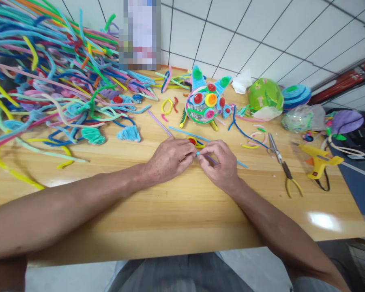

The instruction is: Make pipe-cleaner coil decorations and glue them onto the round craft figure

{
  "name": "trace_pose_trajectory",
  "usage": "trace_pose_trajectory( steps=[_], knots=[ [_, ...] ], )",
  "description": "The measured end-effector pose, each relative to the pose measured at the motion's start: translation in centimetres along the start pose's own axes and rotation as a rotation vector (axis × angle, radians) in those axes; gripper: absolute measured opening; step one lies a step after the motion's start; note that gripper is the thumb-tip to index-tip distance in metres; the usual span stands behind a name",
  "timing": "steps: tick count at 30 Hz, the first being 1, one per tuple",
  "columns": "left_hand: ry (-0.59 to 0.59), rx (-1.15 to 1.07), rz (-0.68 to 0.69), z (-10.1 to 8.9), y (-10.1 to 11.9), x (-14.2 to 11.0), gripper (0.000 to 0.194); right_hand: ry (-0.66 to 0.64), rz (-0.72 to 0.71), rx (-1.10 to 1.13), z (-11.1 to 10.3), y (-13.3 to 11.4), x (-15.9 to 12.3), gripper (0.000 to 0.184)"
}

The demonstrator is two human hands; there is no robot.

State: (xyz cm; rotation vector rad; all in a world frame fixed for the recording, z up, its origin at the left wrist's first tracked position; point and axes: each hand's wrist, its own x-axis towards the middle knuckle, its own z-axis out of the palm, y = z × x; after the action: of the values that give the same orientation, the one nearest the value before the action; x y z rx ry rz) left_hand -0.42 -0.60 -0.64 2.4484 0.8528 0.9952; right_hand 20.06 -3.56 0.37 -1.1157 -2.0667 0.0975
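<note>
My left hand (pixel 169 158) and my right hand (pixel 220 164) meet over the middle of the wooden table (pixel 176 211). Both pinch a thin light-blue pipe cleaner (pixel 197 154) between their fingertips, and its far end runs out to the right (pixel 242 164). A small red and yellow coil (pixel 193 141) lies just behind my fingers. A lilac pipe cleaner (pixel 159 123) and a blue one (pixel 188 134) lie slanted behind the hands. Further back stands a colourful pipe-cleaner figure (pixel 205 101) with round coiled discs and pointed blue ears.
A big heap of loose pipe cleaners (pixel 48 69) fills the left and back left. To the right lie pliers with yellow handles (pixel 284 166), a yellow glue gun (pixel 318 162), a green bowl-shaped piece (pixel 264 95), blue coiled discs (pixel 296 95) and a purple piece (pixel 346 121).
</note>
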Motion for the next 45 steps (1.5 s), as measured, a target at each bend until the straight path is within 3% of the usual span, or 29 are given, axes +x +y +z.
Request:
trace_pose_trajectory(
  steps=[21, 33, 45],
  knots=[
    [0.028, -0.003, 0.035, -0.01, -0.03, 0.02, 0.018, -0.056, 0.029, 0.031, 0.16, 0.08, 0.04, 0.011],
    [0.04, -0.11, -0.012, -0.17, -0.06, 0.3, 0.016, 0.018, 0.098, 0.091, 0.52, 0.0, -0.21, 0.015],
    [0.005, -0.314, -0.148, -0.36, -0.27, 0.5, 0.014, -0.031, 0.111, 0.14, 0.49, 0.81, -0.2, 0.013]
  ],
)
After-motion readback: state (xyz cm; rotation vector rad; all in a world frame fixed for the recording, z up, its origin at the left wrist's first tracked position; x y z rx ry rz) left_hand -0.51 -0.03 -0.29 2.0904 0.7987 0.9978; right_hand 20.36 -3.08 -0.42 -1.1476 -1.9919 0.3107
